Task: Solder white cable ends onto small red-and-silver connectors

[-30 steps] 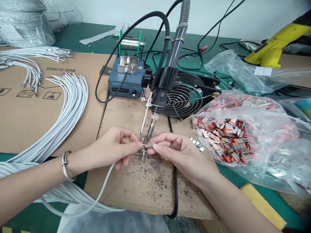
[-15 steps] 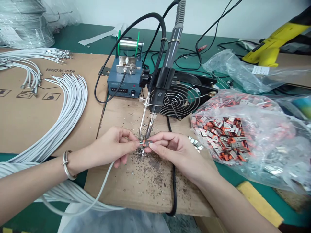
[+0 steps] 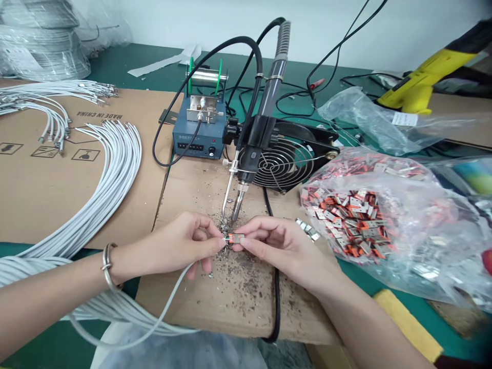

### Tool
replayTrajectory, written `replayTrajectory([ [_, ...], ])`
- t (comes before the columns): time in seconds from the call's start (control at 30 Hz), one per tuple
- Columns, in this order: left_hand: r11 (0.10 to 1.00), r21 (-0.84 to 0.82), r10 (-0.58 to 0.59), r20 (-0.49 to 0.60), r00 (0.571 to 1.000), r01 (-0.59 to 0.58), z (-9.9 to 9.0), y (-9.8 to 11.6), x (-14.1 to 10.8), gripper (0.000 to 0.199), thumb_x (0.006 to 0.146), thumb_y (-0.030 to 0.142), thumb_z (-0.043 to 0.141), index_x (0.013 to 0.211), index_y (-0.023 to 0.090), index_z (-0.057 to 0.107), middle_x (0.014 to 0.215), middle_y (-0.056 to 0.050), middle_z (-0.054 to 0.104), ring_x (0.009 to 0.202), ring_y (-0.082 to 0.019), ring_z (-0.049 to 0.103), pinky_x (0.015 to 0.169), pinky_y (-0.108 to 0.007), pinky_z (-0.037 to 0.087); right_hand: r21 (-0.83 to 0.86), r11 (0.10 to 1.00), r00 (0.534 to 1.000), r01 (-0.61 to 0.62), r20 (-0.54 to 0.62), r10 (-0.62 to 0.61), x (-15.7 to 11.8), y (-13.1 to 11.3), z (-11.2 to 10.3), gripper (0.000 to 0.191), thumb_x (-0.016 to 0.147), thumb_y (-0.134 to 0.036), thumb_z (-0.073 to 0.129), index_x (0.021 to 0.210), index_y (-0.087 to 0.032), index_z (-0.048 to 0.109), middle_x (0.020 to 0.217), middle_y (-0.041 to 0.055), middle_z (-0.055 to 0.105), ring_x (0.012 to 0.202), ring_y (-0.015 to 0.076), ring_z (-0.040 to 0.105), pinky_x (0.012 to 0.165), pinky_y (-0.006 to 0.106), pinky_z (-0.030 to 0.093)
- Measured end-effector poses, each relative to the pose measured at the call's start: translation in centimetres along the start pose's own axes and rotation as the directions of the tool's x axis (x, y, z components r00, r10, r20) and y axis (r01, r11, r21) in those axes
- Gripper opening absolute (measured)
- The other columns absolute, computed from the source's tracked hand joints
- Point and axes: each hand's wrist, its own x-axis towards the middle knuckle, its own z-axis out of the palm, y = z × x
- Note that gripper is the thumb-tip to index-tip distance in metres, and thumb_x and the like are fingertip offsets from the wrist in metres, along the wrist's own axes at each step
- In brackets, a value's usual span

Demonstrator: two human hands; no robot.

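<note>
My left hand (image 3: 192, 241) pinches the end of a white cable (image 3: 169, 302), which loops down below it toward the bundle at the left. In my right hand (image 3: 272, 243), between thumb and fingers, is a small orange and metal connector (image 3: 235, 238). The cable end meets the connector's left side. Just above the connector is the tip of a soldering iron (image 3: 239, 200), held on a stand, with a thin metal feed tube (image 3: 227, 192) beside it. Dark specks and bits of solder lie on the cardboard (image 3: 184, 302) under my hands.
A blue solder feeder (image 3: 198, 138) and a black fan (image 3: 286, 159) stand behind. A bag of orange connectors (image 3: 357, 220) lies right, near a yellow sponge (image 3: 407, 325). White cables (image 3: 119, 174) lie left. A black cord (image 3: 277, 302) crosses the cardboard.
Both hands have moved slightly down with the cable end and connector, leaving a small gap below the iron tip. The whole view has also shifted a little.
</note>
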Motion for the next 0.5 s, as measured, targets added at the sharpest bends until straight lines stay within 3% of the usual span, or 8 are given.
replayTrajectory([
  [0.27, 0.999, -0.054, 0.013, 0.115, 0.993, -0.007, 0.2, -0.9, -0.3, 0.018, 0.082, 0.034, 0.054, 0.081, 0.016, 0.054, 0.060, 0.004, 0.059, 0.040, -0.004, 0.050, 0.035, -0.011, 0.032, -0.050, 0.999, 0.996, 0.013, 0.088, -0.009, -0.9, -0.3, -0.5, 0.009, 0.073, -0.023, 0.067, 0.077, -0.015, 0.064, 0.067, 0.0037, 0.070, 0.059, 0.0104, 0.061, 0.052, 0.019, 0.044],
  [0.4, 0.999, -0.045, 0.028, 0.217, 0.976, -0.019, 0.0, -0.1, -0.9, 0.012, 0.081, 0.026, 0.055, 0.077, 0.015, 0.055, 0.060, 0.003, 0.059, 0.042, -0.004, 0.051, 0.039, -0.013, 0.036, 0.033, 0.999, 0.978, -0.007, 0.207, 0.000, -1.2, -0.5, -0.7, 0.006, 0.073, -0.020, 0.066, 0.077, -0.016, 0.064, 0.067, 0.0031, 0.070, 0.060, 0.0104, 0.063, 0.054, 0.020, 0.044],
  [0.5, 0.998, -0.003, 0.056, 0.205, 0.977, -0.057, 0.9, 0.1, -1.9, 0.011, 0.082, 0.026, 0.054, 0.077, 0.016, 0.057, 0.062, 0.002, 0.060, 0.046, -0.006, 0.053, 0.046, -0.016, 0.041, 0.032, 0.999, 0.957, 0.041, 0.288, -0.048, -1.9, -0.7, -0.9, 0.007, 0.073, -0.024, 0.066, 0.076, -0.019, 0.064, 0.066, 0.0027, 0.068, 0.058, 0.0114, 0.062, 0.052, 0.021, 0.044],
])
